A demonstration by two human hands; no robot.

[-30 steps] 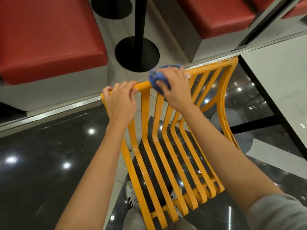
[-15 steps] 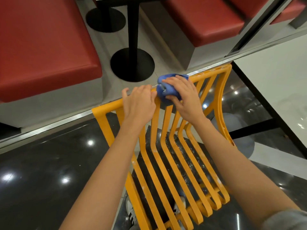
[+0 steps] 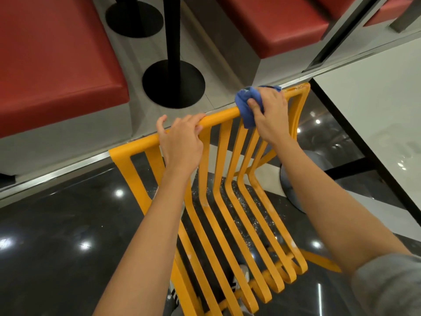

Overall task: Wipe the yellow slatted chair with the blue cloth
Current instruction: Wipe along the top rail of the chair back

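Observation:
The yellow slatted chair (image 3: 225, 201) stands in front of me, its backrest top rail running from lower left to upper right. My left hand (image 3: 182, 140) grips the top rail near its middle. My right hand (image 3: 271, 115) holds the bunched blue cloth (image 3: 245, 103) against the rail further right, with the cloth wrapped over the bar. White specks show on the seat slats.
Red cushioned benches (image 3: 57, 58) sit beyond the chair at the left and at the top right (image 3: 273, 21). A black table pole with a round base (image 3: 173, 83) stands between them. A white table (image 3: 376, 115) lies at the right. The dark floor (image 3: 68, 224) is glossy.
My right hand has slid the blue cloth to the right along the top rail. My left hand has kept its hold near the rail's middle.

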